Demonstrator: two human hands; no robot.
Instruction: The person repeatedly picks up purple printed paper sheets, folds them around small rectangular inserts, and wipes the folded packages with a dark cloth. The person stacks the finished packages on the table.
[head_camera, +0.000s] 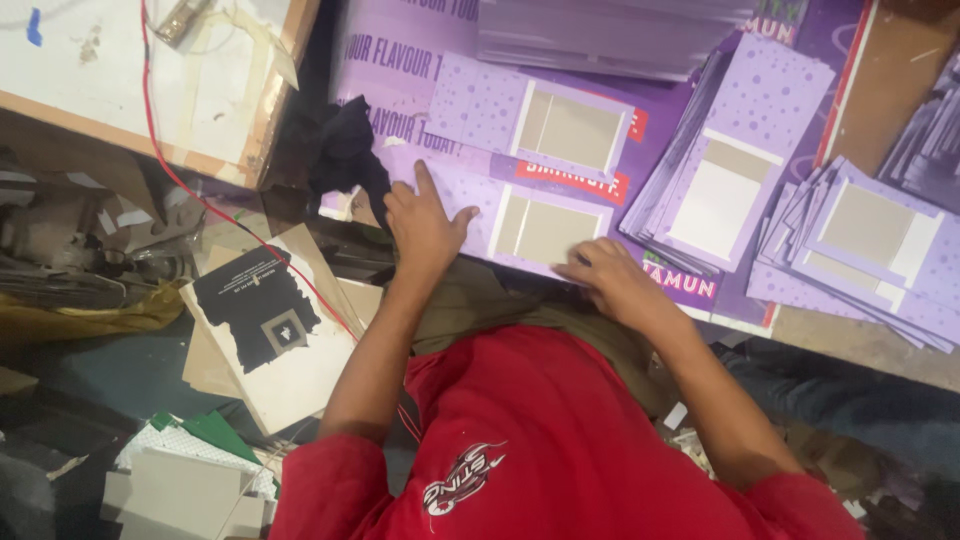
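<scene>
My left hand (425, 225) lies flat with fingers spread on the near left part of a large purple printed sheet (400, 70). Right beside it lies a purple card (545, 228) with a grey rectangular panel. My right hand (610, 280) has its fingers curled over the near edge of this card. A second card of the same kind (545, 120) lies just beyond it. My red shirt (540, 440) fills the bottom of the view.
Fanned stacks of purple cards (720, 160) (870, 250) lie to the right, and another pile (610, 35) at the top. A black cloth (345, 150) sits left of my left hand. A red wire (200, 195) crosses a white board (150, 80). Cardboard scraps (270, 330) litter the left.
</scene>
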